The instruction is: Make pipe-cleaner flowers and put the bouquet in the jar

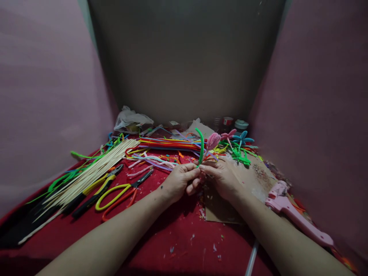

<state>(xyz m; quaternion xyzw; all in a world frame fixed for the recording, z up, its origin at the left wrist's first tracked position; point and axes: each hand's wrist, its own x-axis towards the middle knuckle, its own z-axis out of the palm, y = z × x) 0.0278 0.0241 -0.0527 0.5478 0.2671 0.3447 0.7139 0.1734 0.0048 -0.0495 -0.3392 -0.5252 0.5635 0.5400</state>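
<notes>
My left hand [178, 180] and my right hand [220, 177] meet above the red cloth [161, 237], fingers pinched together. Between them they hold a pink pipe-cleaner flower bud [213, 140] and a green pipe cleaner [201, 145] that curves upward from the fingertips. Both hands are closed on the base of these pieces. A brown cardboard sheet [247, 180] lies under the right hand.
Wooden skewers [94, 172] fan out at left, beside pliers [97, 189] and yellow-and-orange scissors [123, 191]. Coloured pipe cleaners [166, 145] lie behind, with finished flowers [240, 140] and small jars [234, 123]. A pink glue gun [290, 212] rests at right. Pink walls close in.
</notes>
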